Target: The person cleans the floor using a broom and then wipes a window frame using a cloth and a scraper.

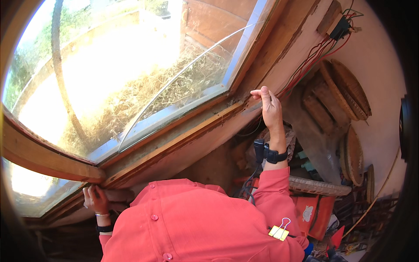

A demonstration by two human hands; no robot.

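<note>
At the lower left, my left hand is at the wooden window sill, by the foot of the upright wooden post. Its fingers are bent, and whether they grip the wood is hidden. My right hand is raised near the lower right corner of the window frame, with its thumb up and fingers partly bent to the left. Nothing shows in it. A strapped black device with a cable sits on the right wrist. The glass pane has a long curved crack or line across it.
Red and green wires run down the wall from a switch box beside my right hand. Woven baskets hang on the right wall. A red bag and clutter lie below. Dry plants are heaped outside the glass.
</note>
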